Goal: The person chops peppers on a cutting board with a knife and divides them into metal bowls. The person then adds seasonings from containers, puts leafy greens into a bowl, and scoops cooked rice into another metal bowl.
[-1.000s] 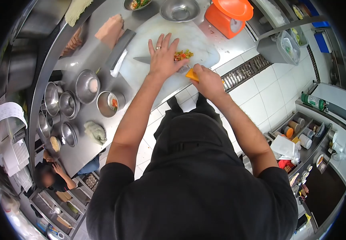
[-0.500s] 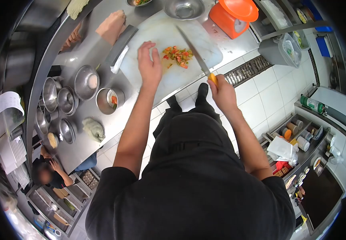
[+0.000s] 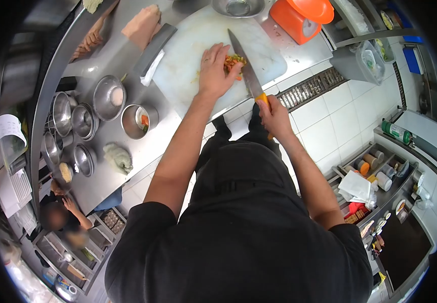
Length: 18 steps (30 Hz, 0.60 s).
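Note:
Chopped red and green vegetables (image 3: 232,62) lie in a small heap on the white cutting board (image 3: 188,50). My left hand (image 3: 215,74) is over the left part of this heap, palm down, fingers extended and thumb spread, hiding some of the pieces. In my right hand (image 3: 276,116) is the yellow handle of a long kitchen knife (image 3: 247,70), gripped with closed fingers. Its blade points away from me across the board, just right of the heap.
An orange scale (image 3: 299,22) and a metal bowl (image 3: 238,7) stand beyond the board. To the left are a steel pot (image 3: 135,122), several metal bowls (image 3: 109,98) and a cloth (image 3: 117,158). Another person's hands appear at upper left; a co-worker sits lower left.
My left hand has moved right and down onto the chopped vegetables, which are now bunched closer together. The knife has shifted left beside the heap, its blade more upright in view.

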{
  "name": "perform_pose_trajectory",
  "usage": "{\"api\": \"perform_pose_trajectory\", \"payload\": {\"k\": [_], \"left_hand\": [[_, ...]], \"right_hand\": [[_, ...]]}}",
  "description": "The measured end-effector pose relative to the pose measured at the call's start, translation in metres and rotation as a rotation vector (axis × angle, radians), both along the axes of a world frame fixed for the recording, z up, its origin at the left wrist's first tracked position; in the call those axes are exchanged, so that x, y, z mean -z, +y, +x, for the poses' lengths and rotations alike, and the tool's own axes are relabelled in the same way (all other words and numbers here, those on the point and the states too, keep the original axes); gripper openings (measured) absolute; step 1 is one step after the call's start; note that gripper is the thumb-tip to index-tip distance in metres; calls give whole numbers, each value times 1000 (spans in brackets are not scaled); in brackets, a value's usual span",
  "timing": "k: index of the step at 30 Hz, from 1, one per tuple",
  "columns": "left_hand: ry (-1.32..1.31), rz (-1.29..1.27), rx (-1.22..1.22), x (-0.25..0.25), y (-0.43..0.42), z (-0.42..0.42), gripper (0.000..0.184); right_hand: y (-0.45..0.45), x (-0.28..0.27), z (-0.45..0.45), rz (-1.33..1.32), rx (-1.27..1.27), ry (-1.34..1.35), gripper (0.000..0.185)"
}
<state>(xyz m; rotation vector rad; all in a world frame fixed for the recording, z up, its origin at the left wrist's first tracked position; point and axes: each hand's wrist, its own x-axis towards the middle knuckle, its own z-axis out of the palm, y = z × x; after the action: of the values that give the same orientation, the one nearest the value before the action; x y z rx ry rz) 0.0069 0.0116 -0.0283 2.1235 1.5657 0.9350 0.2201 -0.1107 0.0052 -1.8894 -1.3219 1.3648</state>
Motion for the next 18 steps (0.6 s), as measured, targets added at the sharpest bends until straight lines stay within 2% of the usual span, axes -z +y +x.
{"api": "perform_pose_trajectory", "payload": {"k": [2, 3, 5, 14, 18], "left_hand": [[24, 17, -7, -8, -3, 7, 63], [68, 45, -14, -8, -4, 10, 63], [154, 103, -28, -9, -5, 16, 62], [-157, 48, -295, 19, -4, 27, 27], [-328, 12, -385, 19, -4, 26, 18]], "right_hand": [[-2, 6, -12, 52, -23, 1, 36], [2, -4, -18, -18, -31, 2, 37], [2, -1, -27, 12, -41, 4, 36], [1, 13, -51, 80, -113, 21, 35], [7, 8, -62, 61, -155, 37, 34]]}}
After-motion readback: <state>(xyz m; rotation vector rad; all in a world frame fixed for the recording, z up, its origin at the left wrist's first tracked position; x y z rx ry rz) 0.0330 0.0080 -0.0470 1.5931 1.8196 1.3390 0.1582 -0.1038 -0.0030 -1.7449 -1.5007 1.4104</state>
